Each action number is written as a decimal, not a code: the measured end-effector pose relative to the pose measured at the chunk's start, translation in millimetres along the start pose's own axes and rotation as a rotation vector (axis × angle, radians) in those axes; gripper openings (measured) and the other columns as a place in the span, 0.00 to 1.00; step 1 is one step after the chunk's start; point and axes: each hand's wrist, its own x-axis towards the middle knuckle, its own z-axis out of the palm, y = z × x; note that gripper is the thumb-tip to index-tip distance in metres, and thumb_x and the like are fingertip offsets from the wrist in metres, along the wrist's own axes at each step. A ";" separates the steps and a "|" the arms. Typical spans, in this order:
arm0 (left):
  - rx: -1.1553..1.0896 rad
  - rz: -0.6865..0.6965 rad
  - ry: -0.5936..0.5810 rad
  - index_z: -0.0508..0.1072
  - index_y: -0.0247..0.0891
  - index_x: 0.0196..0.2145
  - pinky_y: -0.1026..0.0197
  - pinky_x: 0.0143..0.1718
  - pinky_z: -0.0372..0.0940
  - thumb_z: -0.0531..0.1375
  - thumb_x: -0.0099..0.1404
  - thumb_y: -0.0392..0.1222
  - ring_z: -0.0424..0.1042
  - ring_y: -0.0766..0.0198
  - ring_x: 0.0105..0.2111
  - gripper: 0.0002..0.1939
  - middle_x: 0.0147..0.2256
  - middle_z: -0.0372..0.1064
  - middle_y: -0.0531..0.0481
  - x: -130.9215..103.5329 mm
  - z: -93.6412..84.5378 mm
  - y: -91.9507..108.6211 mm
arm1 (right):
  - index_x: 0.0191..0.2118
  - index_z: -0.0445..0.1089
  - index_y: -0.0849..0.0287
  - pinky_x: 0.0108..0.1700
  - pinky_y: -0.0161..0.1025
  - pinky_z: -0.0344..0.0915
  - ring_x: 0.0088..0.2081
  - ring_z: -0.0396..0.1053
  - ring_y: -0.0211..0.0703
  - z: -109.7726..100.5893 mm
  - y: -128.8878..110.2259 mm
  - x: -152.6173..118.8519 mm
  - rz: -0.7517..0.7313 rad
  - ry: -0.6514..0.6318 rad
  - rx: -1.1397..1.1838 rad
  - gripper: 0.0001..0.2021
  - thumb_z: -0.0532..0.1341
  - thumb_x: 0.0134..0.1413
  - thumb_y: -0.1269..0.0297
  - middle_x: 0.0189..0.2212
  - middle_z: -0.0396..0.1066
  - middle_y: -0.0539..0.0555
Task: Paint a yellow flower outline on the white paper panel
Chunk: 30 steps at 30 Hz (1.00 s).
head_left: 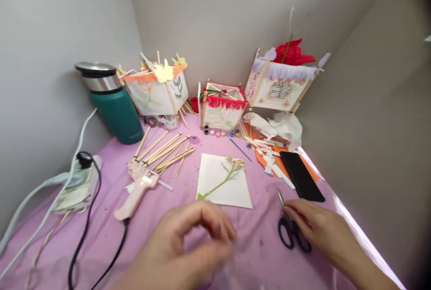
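My left hand [188, 240] is in the near middle, somewhat blurred, its thumb and fingers curled together in a pinch. What is between the fingertips, if anything, I cannot make out. At the right, my right hand [323, 227] has its fingers closed on a pair of black-handled scissors [286, 235] near the pivot, with the blades pointing away from me. Beyond my left hand lies a white panel [210, 171] on the cloth. On it rests a flower with a green stem [220, 185] and a yellowish head.
A pink glue gun [136, 195] and wooden sticks [164, 151] lie left, near a power strip [79, 186] with cables. A teal bottle [116, 115] and decorated lanterns [151, 94] stand behind. A black phone [301, 175] and paper scraps [269, 160] lie right on the purple cloth [182, 191].
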 end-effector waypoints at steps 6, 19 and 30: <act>1.076 -0.120 0.066 0.70 0.38 0.37 0.53 0.38 0.61 0.53 0.63 0.40 0.68 0.53 0.39 0.08 0.37 0.69 0.45 84.6 14.9 -48.2 | 0.35 0.70 0.53 0.32 0.38 0.65 0.30 0.71 0.41 2.2 6.4 3.1 0.020 -0.011 0.065 0.14 0.48 0.62 0.60 0.30 0.73 0.50; 1.200 -0.256 0.204 0.66 0.37 0.34 0.59 0.31 0.55 0.45 0.67 0.40 0.68 0.57 0.29 0.11 0.28 0.69 0.47 107.1 0.9 -50.0 | 0.35 0.72 0.56 0.34 0.37 0.65 0.31 0.71 0.40 -2.1 -7.9 34.1 -0.085 0.124 0.240 0.13 0.50 0.61 0.65 0.28 0.73 0.52; 0.474 -0.185 0.221 0.66 0.38 0.28 0.67 0.24 0.55 0.52 0.63 0.54 0.57 0.67 0.23 0.16 0.22 0.57 0.55 62.7 -20.1 -25.1 | 0.46 0.66 0.57 0.30 0.34 0.66 0.28 0.69 0.35 -14.9 -73.2 69.0 0.105 0.114 0.881 0.12 0.56 0.57 0.61 0.40 0.72 0.54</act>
